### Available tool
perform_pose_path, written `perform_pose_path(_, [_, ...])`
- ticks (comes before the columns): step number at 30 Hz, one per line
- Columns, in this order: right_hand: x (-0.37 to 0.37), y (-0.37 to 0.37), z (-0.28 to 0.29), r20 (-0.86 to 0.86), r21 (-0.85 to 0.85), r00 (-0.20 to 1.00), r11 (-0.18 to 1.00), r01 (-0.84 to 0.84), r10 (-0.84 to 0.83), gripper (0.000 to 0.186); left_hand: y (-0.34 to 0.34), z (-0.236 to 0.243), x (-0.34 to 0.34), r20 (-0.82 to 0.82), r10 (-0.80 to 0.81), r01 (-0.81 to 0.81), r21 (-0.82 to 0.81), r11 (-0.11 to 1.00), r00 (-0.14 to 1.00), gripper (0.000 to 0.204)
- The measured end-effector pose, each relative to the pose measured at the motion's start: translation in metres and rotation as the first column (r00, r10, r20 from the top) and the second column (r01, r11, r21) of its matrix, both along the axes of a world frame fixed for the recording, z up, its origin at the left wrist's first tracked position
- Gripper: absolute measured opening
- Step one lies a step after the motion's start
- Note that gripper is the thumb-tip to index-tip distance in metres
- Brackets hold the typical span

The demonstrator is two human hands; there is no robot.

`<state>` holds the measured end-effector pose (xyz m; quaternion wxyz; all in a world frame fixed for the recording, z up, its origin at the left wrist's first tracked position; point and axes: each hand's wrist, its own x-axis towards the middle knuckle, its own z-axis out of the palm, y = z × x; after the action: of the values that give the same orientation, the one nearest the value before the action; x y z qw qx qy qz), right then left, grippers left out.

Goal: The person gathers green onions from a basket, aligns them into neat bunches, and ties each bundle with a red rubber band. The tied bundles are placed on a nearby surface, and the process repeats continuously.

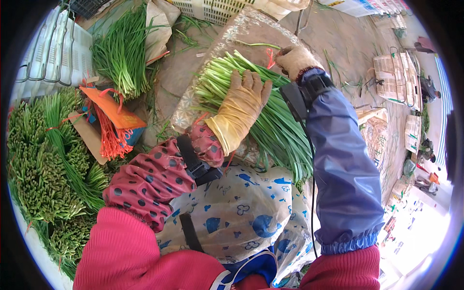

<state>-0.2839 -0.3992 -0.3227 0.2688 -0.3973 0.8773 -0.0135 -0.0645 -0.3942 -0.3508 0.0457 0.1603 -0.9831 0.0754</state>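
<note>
A bundle of garlic chives (282,123) lies across a worn, flower-patterned board (186,108), its pale cut ends toward the left and its green leaves toward the lower right. My left hand (241,104), in a yellow glove, rests over the bundle near the cut ends, its fingers curved across the stalks. At the bundle's far side is my right hand (297,60) in a beige knit glove, fingers curled closed. A red tie (270,58) sticks out beside its fingertips; the grip itself is partly hidden.
Many tied chive bundles (43,174) are piled at the left. An orange-and-blue box (118,116) with red ties (112,137) stands nearer the board. Loose chives (123,53) lie at the far left. Plastic crates (398,79) line the right; another crate (208,9) stands at the back.
</note>
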Motion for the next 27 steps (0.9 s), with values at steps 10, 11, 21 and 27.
perform_pose_path(10, [-0.009, -0.027, -0.039, -0.050, 0.074, 0.986, 0.985, -0.153, 0.157, 0.032, 0.002, -0.008, -0.007, 0.061, 0.020, -0.022, 0.029, 0.999, 0.998, 0.049])
perform_pose_path(11, [-0.008, -0.024, -0.034, 0.010, 0.015, 0.990, 0.990, -0.137, 0.137, 0.032, 0.002, -0.009, -0.007, 0.001, 0.032, -0.032, 0.017, 0.999, 0.999, 0.050])
perform_pose_path(21, [0.093, 0.057, 0.017, -0.004, -0.321, 0.940, 0.891, 0.321, -0.340, 0.029, 0.005, -0.018, -0.012, -0.153, 0.193, -0.181, 0.089, 0.979, 0.969, 0.057])
perform_pose_path(27, [0.113, 0.067, -0.013, -0.147, -0.494, 0.879, 0.804, 0.332, -0.453, 0.026, -0.001, -0.002, -0.011, 0.006, 0.098, -0.097, 0.171, 0.980, 0.995, 0.073])
